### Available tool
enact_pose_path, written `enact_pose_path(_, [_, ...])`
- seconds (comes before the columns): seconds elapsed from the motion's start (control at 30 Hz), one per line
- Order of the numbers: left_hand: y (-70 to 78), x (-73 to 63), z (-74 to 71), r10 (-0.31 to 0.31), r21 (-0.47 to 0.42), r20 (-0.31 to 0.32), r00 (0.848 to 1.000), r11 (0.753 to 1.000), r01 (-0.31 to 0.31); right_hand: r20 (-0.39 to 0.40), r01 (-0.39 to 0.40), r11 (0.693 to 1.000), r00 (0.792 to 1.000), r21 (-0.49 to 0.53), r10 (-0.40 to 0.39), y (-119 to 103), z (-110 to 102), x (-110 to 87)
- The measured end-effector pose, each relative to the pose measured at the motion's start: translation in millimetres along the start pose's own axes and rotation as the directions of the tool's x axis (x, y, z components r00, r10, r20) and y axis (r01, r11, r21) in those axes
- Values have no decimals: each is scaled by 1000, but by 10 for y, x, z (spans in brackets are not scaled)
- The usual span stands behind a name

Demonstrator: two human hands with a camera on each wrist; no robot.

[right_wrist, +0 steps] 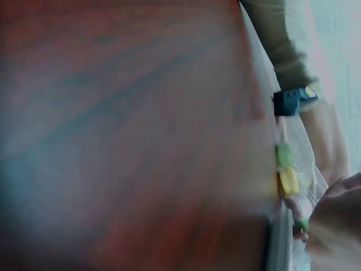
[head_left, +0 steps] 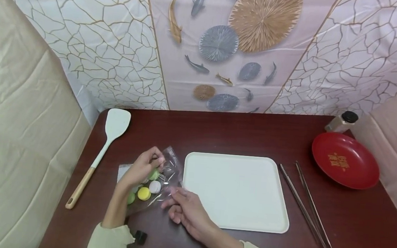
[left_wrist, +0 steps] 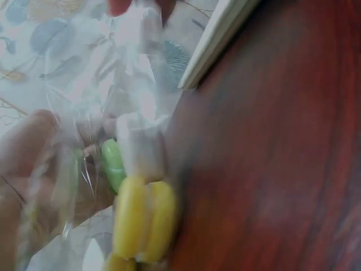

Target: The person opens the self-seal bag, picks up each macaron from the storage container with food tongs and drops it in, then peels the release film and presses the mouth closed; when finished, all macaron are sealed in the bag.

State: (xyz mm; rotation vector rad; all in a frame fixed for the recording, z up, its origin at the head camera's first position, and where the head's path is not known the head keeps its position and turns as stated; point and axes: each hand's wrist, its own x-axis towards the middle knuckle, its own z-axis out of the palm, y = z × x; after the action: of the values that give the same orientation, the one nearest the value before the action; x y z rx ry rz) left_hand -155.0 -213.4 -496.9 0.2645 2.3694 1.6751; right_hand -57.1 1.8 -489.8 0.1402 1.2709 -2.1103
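A clear plastic bag (head_left: 171, 168) lies left of the white tray, with several macarons inside. Among them show a yellow macaron (head_left: 144, 193), a pale macaron (head_left: 155, 187) and a green macaron (head_left: 131, 198). My left hand (head_left: 142, 168) pinches the bag's upper edge and partly covers the contents. At the bag's lower right, near the tray's edge, my right hand (head_left: 191, 213) pinches the plastic between thumb and finger. In the left wrist view, the yellow macaron (left_wrist: 131, 217) appears close up through the film.
The white tray (head_left: 235, 193) sits right of the bag. Metal tongs (head_left: 305, 206) lie farther right, below a red plate (head_left: 345, 161) and a black-lidded jar (head_left: 342, 121). On the left rests a white spatula (head_left: 107, 140) with a wooden handle.
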Motion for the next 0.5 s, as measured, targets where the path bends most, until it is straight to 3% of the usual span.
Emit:
enact_pose_path(0.07, [26,-35,-28,-5,-15,-56,998,1000,4,1,15,1000,1000,0,-15,-52,-24,9])
enact_pose_path(0.13, [54,-73,-48,-10,-24,-120,993,1000,7,18,1,998,1000,-63,0,-113,-48,8])
enact_pose_path(0.2, [89,-115,-63,-7,-41,-181,983,999,-1,52,-10,979,998,-202,21,-178,-83,-11])
enact_pose_path(0.23, [109,-134,-66,-8,-52,-213,977,999,-3,67,1,954,998,-300,20,-214,-101,-24])
enact_pose_path(0.3, [159,-175,-64,-9,-68,-276,961,998,-11,97,47,872,995,-488,1,-288,-140,-47])
enact_pose_path(0.37, [211,-213,-53,-3,-89,-326,945,996,-27,125,118,769,991,-628,-50,-355,-168,-54])
enact_pose_path(0.43, [244,-255,-41,0,-100,-346,938,994,-37,147,185,670,983,-718,-114,-410,-176,-34])
enact_pose_path(0.5, [264,-301,-21,7,-112,-345,939,992,-49,168,233,608,972,-759,-163,-444,-163,2])
